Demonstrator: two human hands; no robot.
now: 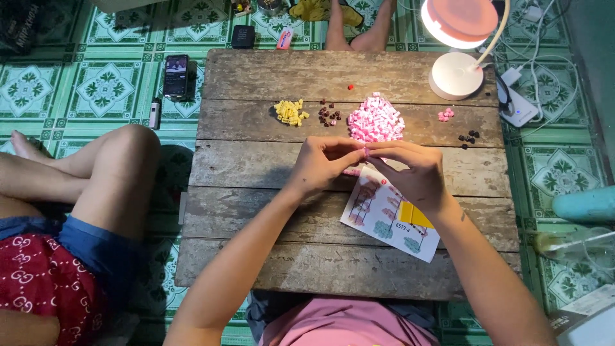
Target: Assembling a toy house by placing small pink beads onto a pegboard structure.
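My left hand (323, 163) and my right hand (413, 170) meet fingertip to fingertip over the middle of a low wooden table (256, 173). Between the fingertips sits a tiny pink brick piece (366, 152), pinched from both sides. Just beyond the hands lies a heap of small pink bricks (376, 120). A printed instruction sheet (387, 214) lies under my right wrist. Further left rest a small pile of yellow bricks (289, 111) and a few dark brown bricks (329, 115).
A white and pink desk lamp (456, 74) stands at the table's far right corner, next to a few pink bricks (445, 115) and dark bricks (468, 138). Another person's bare legs (96, 173) are on the left. A phone (176, 75) lies on the green tiled floor.
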